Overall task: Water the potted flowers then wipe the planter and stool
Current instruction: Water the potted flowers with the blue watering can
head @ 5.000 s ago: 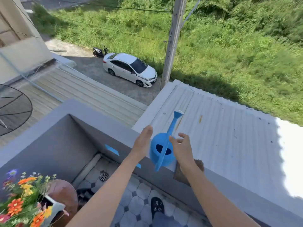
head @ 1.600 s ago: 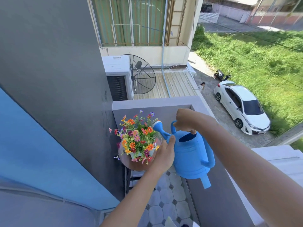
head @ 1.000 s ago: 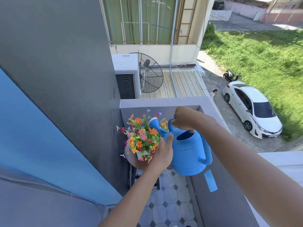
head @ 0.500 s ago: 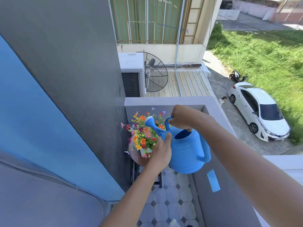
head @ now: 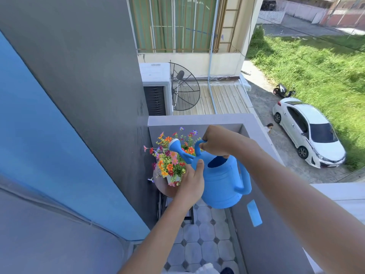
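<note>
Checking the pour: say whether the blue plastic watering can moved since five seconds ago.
Yes: from the grey ledge top to above the colourful potted flowers.

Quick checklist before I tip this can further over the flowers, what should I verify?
1. Right hand grips the top handle of the can: ok.
2. Left hand holds the can's side: ok.
3. Spout is above the flowers: ok.
4. Water left in the can: cannot tell, the opening looks dark.
5. Water leaving the spout: cannot tell, no stream shows.
6. Planter sits on the stool: ok.
</note>
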Action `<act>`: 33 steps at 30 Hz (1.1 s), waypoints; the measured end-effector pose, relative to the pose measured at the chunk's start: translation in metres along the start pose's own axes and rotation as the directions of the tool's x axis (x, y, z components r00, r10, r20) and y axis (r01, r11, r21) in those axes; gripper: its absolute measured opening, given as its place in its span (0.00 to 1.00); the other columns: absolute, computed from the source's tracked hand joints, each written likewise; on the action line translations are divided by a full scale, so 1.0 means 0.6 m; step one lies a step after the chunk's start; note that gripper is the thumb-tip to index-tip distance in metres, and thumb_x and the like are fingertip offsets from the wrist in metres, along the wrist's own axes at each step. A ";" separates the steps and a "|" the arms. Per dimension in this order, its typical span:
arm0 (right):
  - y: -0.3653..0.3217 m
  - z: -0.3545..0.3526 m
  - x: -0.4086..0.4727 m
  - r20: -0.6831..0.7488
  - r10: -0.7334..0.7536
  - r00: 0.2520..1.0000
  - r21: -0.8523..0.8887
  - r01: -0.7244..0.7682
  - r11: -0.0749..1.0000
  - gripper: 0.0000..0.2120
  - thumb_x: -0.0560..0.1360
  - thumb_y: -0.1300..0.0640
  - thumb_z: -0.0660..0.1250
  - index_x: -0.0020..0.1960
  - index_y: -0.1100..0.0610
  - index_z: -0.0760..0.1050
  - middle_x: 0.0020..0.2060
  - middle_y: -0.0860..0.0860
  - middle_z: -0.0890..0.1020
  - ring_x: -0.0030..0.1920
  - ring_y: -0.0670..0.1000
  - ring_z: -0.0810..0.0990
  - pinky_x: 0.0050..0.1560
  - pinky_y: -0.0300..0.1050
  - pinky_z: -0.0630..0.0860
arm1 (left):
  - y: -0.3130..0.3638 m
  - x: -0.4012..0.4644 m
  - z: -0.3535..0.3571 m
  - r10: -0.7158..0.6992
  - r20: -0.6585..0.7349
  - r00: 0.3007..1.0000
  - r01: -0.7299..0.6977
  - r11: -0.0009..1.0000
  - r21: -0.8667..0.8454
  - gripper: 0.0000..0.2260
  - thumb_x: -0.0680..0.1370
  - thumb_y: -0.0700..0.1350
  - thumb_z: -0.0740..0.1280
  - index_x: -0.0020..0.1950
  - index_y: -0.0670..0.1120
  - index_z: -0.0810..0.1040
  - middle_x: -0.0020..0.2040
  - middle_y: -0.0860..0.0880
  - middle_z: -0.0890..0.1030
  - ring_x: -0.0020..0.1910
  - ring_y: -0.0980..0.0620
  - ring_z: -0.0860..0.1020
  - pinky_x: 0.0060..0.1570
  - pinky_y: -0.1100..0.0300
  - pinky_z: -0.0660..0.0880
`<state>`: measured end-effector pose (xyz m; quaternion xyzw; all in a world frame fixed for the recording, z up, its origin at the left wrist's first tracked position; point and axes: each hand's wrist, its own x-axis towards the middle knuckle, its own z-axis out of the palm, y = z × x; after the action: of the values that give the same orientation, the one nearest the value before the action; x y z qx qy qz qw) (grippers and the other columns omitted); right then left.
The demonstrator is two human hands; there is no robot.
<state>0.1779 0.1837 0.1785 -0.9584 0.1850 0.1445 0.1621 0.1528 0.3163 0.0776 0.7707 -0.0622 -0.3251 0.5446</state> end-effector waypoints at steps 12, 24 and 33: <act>0.018 0.011 -0.031 0.025 0.048 0.999 -0.006 -0.048 0.999 0.08 0.79 0.58 0.60 0.42 0.59 0.70 0.31 0.55 0.72 0.21 0.55 0.72 0.28 0.42 0.69 | -0.007 -0.032 0.019 -0.034 0.078 0.996 0.029 0.998 0.062 0.23 0.81 0.66 0.47 0.61 0.49 0.63 0.54 0.46 0.74 0.46 0.53 0.71 0.39 0.59 0.64; 0.073 0.006 -0.049 0.000 0.170 0.985 0.007 -0.170 0.985 0.13 0.79 0.59 0.61 0.36 0.59 0.66 0.29 0.57 0.73 0.22 0.55 0.71 0.27 0.42 0.68 | 0.012 -0.026 0.072 -0.031 0.176 0.984 0.016 0.996 0.087 0.35 0.79 0.68 0.47 0.76 0.44 0.59 0.67 0.44 0.71 0.63 0.48 0.71 0.54 0.50 0.66; 0.097 -0.004 -0.065 0.034 0.219 0.975 -0.005 -0.219 0.976 0.10 0.80 0.56 0.62 0.48 0.63 0.75 0.32 0.57 0.76 0.24 0.56 0.74 0.27 0.42 0.71 | 0.022 -0.025 0.100 -0.003 0.217 0.976 -0.006 0.999 0.040 0.34 0.81 0.66 0.48 0.81 0.47 0.51 0.76 0.45 0.63 0.64 0.53 0.66 0.60 0.53 0.64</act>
<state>0.1205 0.1437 0.1790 -0.9296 0.2866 0.1783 0.1478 0.1104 0.2698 0.0838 0.7413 -0.1284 -0.4057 0.5191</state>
